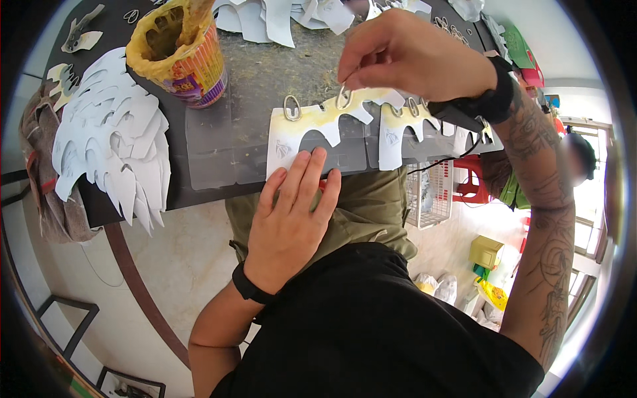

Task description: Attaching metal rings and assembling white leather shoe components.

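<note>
A white cut-out piece (282, 142) with scalloped notches lies at the table's near edge, a yellow glue-like smear along its upper side. One oval metal ring (292, 108) rests on its left end. My left hand (292, 212) is stretched out flat, its fingertips at the piece's lower edge. Above the piece, my right hand (398, 60) pinches another oval metal ring (344, 99), which touches the smeared strip. To the right lies a second smeared cut-out (390, 142) with several rings on it, partly hidden under my right wrist.
A printed cup (206, 69) crusted with yellow glue stands at the back left. A stack of white cut-outs (113, 139) overhangs the left table edge. More white pieces (265, 20) and loose rings (451, 30) lie at the back. A white basket (431, 192) stands below the table.
</note>
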The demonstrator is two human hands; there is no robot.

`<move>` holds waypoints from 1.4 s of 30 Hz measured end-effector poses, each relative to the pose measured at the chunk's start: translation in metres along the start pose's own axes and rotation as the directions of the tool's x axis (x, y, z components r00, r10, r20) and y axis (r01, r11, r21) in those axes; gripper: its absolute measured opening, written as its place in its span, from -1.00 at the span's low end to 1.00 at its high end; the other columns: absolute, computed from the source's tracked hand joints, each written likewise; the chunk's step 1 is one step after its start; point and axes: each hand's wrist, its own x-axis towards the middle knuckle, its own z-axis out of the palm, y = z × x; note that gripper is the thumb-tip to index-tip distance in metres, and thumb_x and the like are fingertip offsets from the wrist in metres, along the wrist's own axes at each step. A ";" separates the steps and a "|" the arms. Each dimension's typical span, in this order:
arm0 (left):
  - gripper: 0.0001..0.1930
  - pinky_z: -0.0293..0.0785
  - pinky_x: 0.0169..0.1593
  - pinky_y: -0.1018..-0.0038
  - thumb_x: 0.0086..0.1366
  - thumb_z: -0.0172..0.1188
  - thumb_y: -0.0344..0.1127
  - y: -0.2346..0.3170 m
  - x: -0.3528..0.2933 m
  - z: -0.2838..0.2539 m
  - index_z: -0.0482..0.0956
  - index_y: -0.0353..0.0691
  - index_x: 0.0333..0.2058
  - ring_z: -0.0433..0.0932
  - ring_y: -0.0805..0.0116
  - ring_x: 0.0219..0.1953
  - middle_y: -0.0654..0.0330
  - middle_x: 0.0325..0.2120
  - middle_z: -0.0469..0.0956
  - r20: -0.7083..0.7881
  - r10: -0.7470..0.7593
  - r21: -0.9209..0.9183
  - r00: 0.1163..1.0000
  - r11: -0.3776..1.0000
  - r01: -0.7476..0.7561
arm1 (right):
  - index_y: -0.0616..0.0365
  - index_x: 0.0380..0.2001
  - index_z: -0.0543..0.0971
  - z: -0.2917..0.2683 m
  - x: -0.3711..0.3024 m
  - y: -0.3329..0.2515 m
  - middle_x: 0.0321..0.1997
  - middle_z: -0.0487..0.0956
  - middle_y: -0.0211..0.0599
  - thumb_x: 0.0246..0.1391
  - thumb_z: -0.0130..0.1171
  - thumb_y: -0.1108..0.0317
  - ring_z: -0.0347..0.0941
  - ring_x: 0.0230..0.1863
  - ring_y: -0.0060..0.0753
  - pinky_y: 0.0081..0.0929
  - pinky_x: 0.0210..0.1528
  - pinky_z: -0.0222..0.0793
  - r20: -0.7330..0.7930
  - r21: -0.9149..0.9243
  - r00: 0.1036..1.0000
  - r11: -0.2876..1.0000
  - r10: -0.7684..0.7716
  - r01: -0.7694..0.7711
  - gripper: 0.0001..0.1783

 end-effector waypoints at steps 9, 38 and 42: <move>-0.27 0.17 0.44 0.09 0.17 0.44 -0.18 0.002 0.001 -0.002 0.44 -0.06 0.33 0.25 0.09 0.48 0.06 0.46 0.26 0.015 -0.003 0.014 1.000 1.000 0.003 | 0.26 -0.30 0.72 0.024 0.021 0.006 -0.33 0.66 -0.24 0.21 0.29 0.44 0.66 -0.32 -0.19 -0.29 -0.25 0.55 0.015 -0.226 0.998 0.972 -0.066 0.067 -0.89; -0.28 0.14 0.44 0.11 0.16 0.44 -0.19 -0.001 0.001 0.001 0.43 -0.01 0.32 0.25 0.11 0.48 0.08 0.46 0.27 -0.009 -0.002 0.031 1.000 1.000 0.003 | 0.02 0.29 0.56 0.050 -0.042 0.008 0.42 0.51 -0.45 0.15 0.20 0.42 0.46 0.22 -0.25 -0.27 0.17 0.35 0.077 -0.654 0.963 0.717 -0.257 0.243 -0.41; -0.29 0.15 0.44 0.12 0.17 0.43 -0.19 0.000 0.000 0.001 0.44 -0.02 0.32 0.26 0.11 0.48 0.07 0.46 0.27 -0.002 0.005 0.033 1.000 0.999 -0.005 | 0.07 0.18 0.63 0.049 -0.041 0.002 0.35 0.56 -0.48 0.17 0.19 0.38 0.47 0.22 -0.33 -0.36 0.14 0.39 0.081 -0.687 0.964 0.686 -0.255 0.239 -0.53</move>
